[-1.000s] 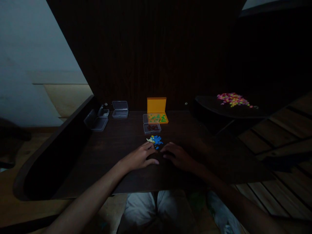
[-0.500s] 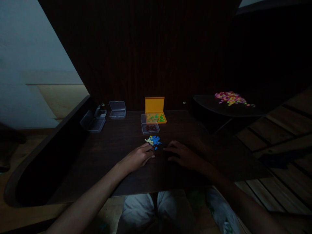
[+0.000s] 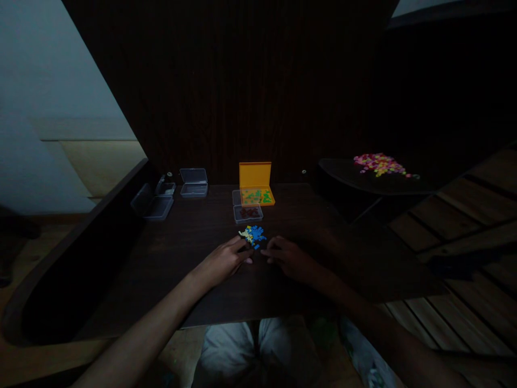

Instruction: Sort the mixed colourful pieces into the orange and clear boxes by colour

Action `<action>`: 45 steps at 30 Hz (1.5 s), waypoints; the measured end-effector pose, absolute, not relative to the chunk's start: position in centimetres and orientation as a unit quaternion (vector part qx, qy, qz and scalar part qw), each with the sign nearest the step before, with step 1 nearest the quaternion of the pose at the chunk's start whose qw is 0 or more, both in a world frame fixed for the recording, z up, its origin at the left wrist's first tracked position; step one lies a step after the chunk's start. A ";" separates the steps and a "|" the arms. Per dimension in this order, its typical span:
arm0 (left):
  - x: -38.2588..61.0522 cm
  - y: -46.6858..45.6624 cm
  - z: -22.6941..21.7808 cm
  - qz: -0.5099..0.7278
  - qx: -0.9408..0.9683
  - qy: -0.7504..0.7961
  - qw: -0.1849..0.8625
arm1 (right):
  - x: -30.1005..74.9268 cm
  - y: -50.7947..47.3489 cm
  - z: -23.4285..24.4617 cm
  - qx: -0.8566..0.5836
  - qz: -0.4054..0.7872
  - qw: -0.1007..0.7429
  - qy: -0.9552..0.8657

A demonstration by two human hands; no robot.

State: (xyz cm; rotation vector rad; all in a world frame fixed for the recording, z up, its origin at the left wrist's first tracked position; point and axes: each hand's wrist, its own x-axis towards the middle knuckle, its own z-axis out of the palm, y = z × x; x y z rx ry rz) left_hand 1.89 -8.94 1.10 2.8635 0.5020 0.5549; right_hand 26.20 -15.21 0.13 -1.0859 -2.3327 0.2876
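A small pile of blue and yellow pieces (image 3: 252, 235) lies on the dark wooden table (image 3: 181, 253), straight ahead of me. My left hand (image 3: 224, 261) rests on the table with its fingers stretched to the pile's near left edge and the thumb apart; it holds nothing. My right hand (image 3: 287, 258) sits at the pile's near right edge, fingers bent and drawn together. The dim light hides what, if anything, they pinch. Behind the pile stands a clear box (image 3: 248, 213) with dark pieces, and behind that an open orange box (image 3: 255, 189) with green pieces.
Three clear lidded boxes (image 3: 194, 182) (image 3: 156, 207) (image 3: 167, 187) stand at the table's far left. A heap of pink and yellow pieces (image 3: 379, 164) lies on a dark round surface at the right. A dark panel rises behind the table. My knees show below its front edge.
My right hand has slid left up to the pile and its spread fingers have bent together. My left hand has crept a little forward to the pile's edge.
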 end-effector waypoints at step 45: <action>1.3 -9.0 0.3 0.254 0.931 0.203 0.169 | 24.2 -14.5 -0.4 -0.461 0.119 0.239 -0.846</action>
